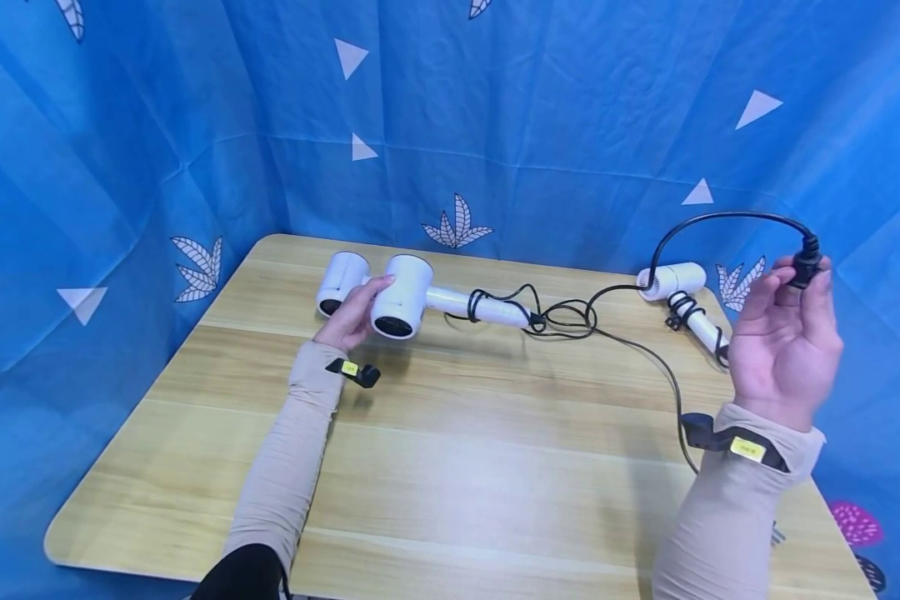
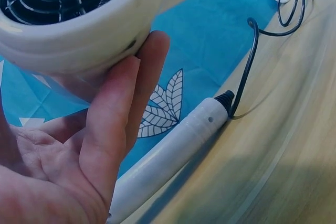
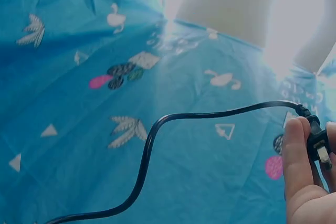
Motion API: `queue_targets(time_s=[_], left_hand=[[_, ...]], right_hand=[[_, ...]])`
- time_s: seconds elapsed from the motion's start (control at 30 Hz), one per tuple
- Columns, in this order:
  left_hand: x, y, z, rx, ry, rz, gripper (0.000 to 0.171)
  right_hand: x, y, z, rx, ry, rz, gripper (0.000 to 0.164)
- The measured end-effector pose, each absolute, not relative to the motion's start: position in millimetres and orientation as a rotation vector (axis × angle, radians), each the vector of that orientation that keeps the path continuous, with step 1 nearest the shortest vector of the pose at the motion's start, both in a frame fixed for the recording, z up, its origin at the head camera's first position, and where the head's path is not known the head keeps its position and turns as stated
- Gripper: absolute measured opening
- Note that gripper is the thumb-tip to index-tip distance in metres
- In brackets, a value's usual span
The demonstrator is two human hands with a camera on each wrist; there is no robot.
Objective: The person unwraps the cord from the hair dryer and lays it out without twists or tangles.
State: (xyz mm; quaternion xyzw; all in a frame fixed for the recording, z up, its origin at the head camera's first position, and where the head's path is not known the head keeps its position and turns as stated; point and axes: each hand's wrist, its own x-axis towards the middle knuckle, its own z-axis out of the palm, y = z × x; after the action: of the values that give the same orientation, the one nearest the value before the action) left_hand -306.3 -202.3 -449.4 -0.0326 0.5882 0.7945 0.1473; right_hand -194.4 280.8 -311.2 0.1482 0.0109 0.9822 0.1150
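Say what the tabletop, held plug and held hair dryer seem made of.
Tabletop: pale wood or laminate, slightly glossy; grain and glare show. Held plug: black plastic or rubber, ribbed neck; shiny prongs look metal. Held hair dryer: probably smooth white plastic, given its even sheen.

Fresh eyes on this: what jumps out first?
Probably the right hand, raised at the right of the head view, pinching a black plug with its cord arching against the blue curtain. Next, the left hand towards the table's far left, holding a white hair dryer by its head. A second dryer sits just left of it, a third at the far right corner.
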Motion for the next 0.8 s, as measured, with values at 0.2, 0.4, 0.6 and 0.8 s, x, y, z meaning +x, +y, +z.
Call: queue_targets(time_s=[0.2,0.4,0.6,0.8], left_hand=[[-306.5,-203.5,-449.7,-0.118,1.696,2.294,0.036],[-307.3,-206.2,-449.9,-0.163,1.692,2.314,0.036],[-307.5,-208.3,-449.0,-0.183,1.670,2.355,0.036],[-307.2,-209.0,-447.9,-0.198,1.627,2.406,0.035]], right_hand=[[-185.4,284.5,-307.3,0.518,0.132,2.950,0.017],[-179.4,287.0,-306.0,0.610,0.160,2.995,0.017],[-178.3,288.1,-306.5,0.624,0.143,2.985,0.018],[-182.3,290.1,-308.8,0.590,0.105,2.975,0.015]])
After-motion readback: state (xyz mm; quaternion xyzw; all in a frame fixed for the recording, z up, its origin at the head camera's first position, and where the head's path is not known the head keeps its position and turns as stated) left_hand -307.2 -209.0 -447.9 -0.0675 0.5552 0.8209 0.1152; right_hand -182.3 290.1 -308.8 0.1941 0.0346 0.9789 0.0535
